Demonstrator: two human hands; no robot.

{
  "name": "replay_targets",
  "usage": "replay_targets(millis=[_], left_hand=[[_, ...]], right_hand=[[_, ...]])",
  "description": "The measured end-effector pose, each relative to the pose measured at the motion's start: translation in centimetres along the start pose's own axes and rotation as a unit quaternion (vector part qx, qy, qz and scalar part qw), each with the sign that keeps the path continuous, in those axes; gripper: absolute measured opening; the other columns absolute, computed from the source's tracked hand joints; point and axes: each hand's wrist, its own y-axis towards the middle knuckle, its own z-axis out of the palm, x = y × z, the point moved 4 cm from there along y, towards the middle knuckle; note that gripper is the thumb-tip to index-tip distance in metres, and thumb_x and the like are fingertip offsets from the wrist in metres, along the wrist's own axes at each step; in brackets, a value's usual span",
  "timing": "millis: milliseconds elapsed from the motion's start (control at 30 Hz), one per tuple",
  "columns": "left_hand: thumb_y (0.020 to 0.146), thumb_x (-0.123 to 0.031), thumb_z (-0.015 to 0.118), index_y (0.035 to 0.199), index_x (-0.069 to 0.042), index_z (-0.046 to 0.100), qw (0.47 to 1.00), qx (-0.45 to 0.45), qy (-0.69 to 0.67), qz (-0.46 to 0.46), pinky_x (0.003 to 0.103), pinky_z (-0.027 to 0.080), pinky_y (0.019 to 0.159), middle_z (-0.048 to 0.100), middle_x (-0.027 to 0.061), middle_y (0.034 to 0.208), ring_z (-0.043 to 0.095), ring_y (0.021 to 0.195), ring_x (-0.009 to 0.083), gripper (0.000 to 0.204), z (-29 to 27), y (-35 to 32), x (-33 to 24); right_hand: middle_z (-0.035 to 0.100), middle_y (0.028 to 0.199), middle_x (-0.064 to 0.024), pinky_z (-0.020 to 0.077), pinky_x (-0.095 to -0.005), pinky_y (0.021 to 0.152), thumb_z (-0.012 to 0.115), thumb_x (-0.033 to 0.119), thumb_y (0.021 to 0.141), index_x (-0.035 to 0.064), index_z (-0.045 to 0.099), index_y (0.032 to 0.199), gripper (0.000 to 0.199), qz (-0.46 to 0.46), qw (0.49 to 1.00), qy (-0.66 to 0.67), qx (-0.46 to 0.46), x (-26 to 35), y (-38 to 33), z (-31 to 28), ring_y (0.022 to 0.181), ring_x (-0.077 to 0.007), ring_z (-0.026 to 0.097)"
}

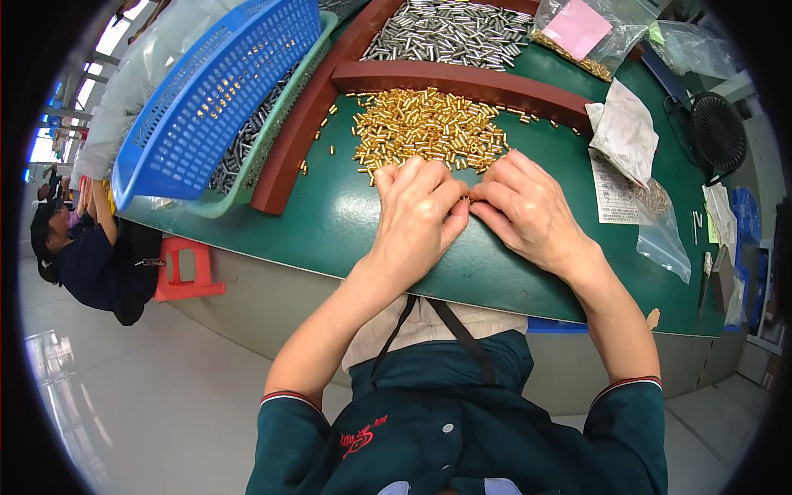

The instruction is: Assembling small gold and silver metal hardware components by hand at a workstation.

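My left hand (419, 210) and my right hand (528, 210) meet over the green tabletop, just below a heap of small gold-coloured metal tubes (429, 124). Thumb and forefinger of each hand are pinched together, and the two pinches almost touch. Something tiny and dark gold shows between the fingertips, too small and too covered for its kind to be made out. The other fingers of both hands curl inward near the heap's lower edge. A few loose gold pieces lie around the heap.
Brown-red bars (462, 80) fence off the gold heap from silver pins (450, 33). A blue basket (173, 157) leans in a green basket (239, 190) at left. At right are a plastic bag (665, 239), a crumpled cloth (623, 132) and a black fan (716, 132). Another person (95, 264) sits far left.
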Motion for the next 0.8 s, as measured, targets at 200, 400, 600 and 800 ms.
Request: replay_targets(millis=[200, 400, 600, 800], left_hand=[[0.068, -0.007, 0.071, 0.076, -0.010, 0.063, 1.000, -0.001, -0.004, -0.005, 0.038, 0.030, 0.076, 0.053, 0.0020, 0.079, 0.052, 0.080, 0.0203, 0.011, 0.0, -0.3, 0.3], [0.068, -0.007, 0.071, 0.077, -0.009, 0.063, 1.000, 0.001, -0.002, -0.004, 0.038, 0.030, 0.076, 0.053, 0.0023, 0.079, 0.052, 0.080, 0.0205, 0.012, 0.0, -0.2, 0.3], [0.068, -0.006, 0.070, 0.078, -0.009, 0.063, 1.000, -0.001, -0.001, -0.007, 0.038, 0.030, 0.077, 0.053, 0.0025, 0.078, 0.052, 0.080, 0.0206, 0.013, 0.0, 0.0, 0.2], [0.070, -0.004, 0.070, 0.080, -0.006, 0.064, 0.992, -0.046, -0.105, -0.047, 0.033, 0.036, 0.064, 0.053, 0.0030, 0.072, 0.052, 0.068, 0.0185, 0.012, -1.0, 0.1, 0.4]], right_hand=[[0.052, 0.078, -0.0075, 0.0453, -0.0370, 0.069, 0.069, 0.009, 0.073, 0.0022, 0.061, 0.080, 0.012, -0.014, 1.000, -0.019, 0.013, -0.1, 0.1, 0.2, 0.080, -0.0257, 0.053], [0.053, 0.079, -0.0074, 0.0456, -0.0376, 0.070, 0.068, 0.008, 0.072, 0.0021, 0.062, 0.080, 0.012, -0.013, 1.000, -0.019, 0.014, -0.2, 0.1, 0.2, 0.080, -0.0256, 0.053], [0.055, 0.078, -0.0070, 0.0468, -0.0379, 0.070, 0.068, 0.005, 0.070, 0.0028, 0.065, 0.083, 0.013, 0.039, 0.999, 0.012, -0.009, -0.1, 0.1, 0.2, 0.079, -0.0259, 0.054], [0.062, 0.073, -0.0057, 0.0470, -0.0314, 0.066, 0.067, 0.007, 0.079, 0.0014, 0.068, 0.085, 0.008, 0.203, 0.958, 0.203, -0.004, -0.5, 0.5, -0.5, 0.073, -0.0193, 0.057]])
